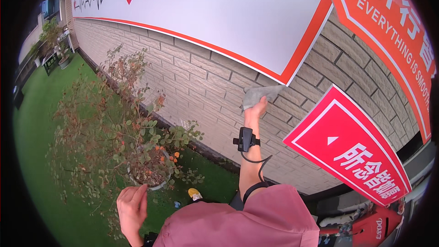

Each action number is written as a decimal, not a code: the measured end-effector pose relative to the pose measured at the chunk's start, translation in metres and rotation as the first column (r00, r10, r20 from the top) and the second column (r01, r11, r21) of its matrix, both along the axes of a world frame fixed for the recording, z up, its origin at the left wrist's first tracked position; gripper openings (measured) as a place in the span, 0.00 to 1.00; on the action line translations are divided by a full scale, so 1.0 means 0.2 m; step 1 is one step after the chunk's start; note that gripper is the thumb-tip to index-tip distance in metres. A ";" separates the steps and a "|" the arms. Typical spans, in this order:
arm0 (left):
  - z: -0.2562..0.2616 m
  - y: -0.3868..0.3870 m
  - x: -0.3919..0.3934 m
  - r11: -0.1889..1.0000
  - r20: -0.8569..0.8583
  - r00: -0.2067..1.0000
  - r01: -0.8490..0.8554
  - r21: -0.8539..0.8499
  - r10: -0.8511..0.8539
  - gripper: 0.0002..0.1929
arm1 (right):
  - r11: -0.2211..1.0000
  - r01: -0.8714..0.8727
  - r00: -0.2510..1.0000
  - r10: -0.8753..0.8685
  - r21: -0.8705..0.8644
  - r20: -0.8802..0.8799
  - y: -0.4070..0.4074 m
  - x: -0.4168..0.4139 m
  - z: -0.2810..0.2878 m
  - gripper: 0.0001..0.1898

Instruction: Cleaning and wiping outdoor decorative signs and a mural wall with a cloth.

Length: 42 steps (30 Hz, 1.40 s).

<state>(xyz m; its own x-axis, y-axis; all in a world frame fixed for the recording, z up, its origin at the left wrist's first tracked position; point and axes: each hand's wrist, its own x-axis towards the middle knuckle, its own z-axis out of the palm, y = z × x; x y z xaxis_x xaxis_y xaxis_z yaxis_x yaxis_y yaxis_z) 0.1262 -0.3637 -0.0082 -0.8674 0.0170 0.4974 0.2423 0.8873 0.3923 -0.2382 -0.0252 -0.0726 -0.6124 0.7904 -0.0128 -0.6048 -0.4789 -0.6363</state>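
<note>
My right hand (262,105) holds a grey cloth (256,96) near the lower right corner of a large white signboard with a red border (289,72). The cloth partly covers that hand's fingers and lies over the brick wall (192,65) just beneath the corner. A black device is strapped to my right wrist, with a cable running up the arm. My left hand (132,206) is raised in front of me at the lower left, with its fingers bent together and nothing visible in them. Beside it stands a potted shrub (151,164) with orange fruits.
A red sign (346,147) and an orange sign (387,37) stick out at the right. Below them is a red box (377,224). Green artificial turf (37,109) covers the ground at the left, with more potted plants (55,41) farther off.
</note>
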 end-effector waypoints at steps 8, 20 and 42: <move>-0.11 0.08 0.53 0.986 0.011 0.993 -0.117 0.119 0.117 0.10 | 0.580 -0.812 0.579 0.791 -0.054 -0.197 -0.26 0.72 0.04 0.22; -0.30 0.10 0.93 0.647 0.267 0.932 -0.363 0.671 0.246 0.18 | -0.505 -0.863 -0.445 0.785 0.031 0.431 -0.93 1.64 0.05 0.23; -0.56 -0.03 1.96 0.063 0.525 0.397 -0.838 0.542 0.753 0.22 | -0.795 0.036 -0.993 -0.097 -0.606 0.067 -1.88 2.78 -0.53 0.31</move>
<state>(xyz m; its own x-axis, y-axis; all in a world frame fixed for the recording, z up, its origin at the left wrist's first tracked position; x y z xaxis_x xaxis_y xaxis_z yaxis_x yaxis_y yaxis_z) 0.5188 -0.3703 -0.1200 -0.1720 -0.9778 -0.1200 -0.5001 -0.0183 0.8658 0.3183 -0.4012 -0.1780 0.6355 -0.5613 -0.5302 0.5119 0.8204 -0.2548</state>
